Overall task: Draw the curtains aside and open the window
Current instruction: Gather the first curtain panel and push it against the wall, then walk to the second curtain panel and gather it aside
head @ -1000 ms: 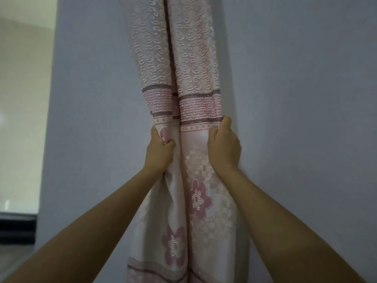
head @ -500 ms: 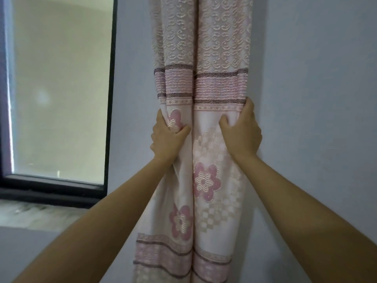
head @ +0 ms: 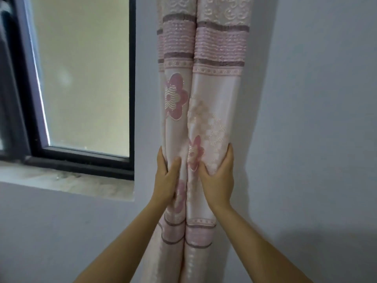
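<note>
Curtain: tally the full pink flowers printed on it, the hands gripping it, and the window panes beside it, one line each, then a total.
Pink flowers on the curtain: 3, one large, one between the hands, one partly behind the left hand
Hands: 2, left hand, right hand
Window panes: 1
Total: 6

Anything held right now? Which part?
Both hands grip the bunched curtain low down: left hand on its left fold, right hand on its right fold.
</note>
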A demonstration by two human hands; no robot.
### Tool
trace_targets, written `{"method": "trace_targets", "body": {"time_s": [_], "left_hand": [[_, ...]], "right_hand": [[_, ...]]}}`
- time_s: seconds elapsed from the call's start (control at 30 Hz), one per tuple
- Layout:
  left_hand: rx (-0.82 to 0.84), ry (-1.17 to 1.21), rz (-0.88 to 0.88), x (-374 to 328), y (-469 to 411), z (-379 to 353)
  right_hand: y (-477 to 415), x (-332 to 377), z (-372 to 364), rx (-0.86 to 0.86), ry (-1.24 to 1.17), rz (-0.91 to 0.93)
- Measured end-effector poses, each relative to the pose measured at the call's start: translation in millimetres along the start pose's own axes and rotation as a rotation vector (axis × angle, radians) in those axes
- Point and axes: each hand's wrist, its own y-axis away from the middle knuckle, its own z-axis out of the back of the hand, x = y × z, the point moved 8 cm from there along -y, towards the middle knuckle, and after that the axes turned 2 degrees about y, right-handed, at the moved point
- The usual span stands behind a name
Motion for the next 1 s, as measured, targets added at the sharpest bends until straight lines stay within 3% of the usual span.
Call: {"method": "trace_targets", "body": {"time_s": [0.3, 0.5, 0.67, 0.77, 0.87, 0.93, 1.0], "left_hand": [[-0.272, 0.034, 0.309, 103.7, 122.5, 23.1], [-0.285, -0.168, 0.543, 139.2, 219.2, 29.1], [-0.458, -0.430, 0.838, 153.0, 366.9, 74.0], [-0.613, -0.539, 0.955, 133.5, 460.7, 102.1], [-0.821, -0.607, 1.044, 115.2, 542.4, 124.9], [-0.878, -0.650, 1.066, 110.4, 563.3, 132.3], [-0.885, -0.663, 1.103, 109.9, 565.9, 135.9]], "right_hand": [[103.6, -99.3, -30.9, 0.363, -0.122, -0.158], [187.6, -170.3, -14.4, 0.640, -0.122, -0.324], [285.2, -218.5, 36.7, 0.882, -0.004, -0.402], [332.6, -241.7, 40.6, 1.244, 0.131, -0.327], [371.2, -233.9, 19.9, 1.668, 0.265, -0.062], [381.3, -224.8, 18.2, 1.720, 0.293, 0.011], [395.4, -226.4, 23.4, 1.736, 0.287, -0.041]]}}
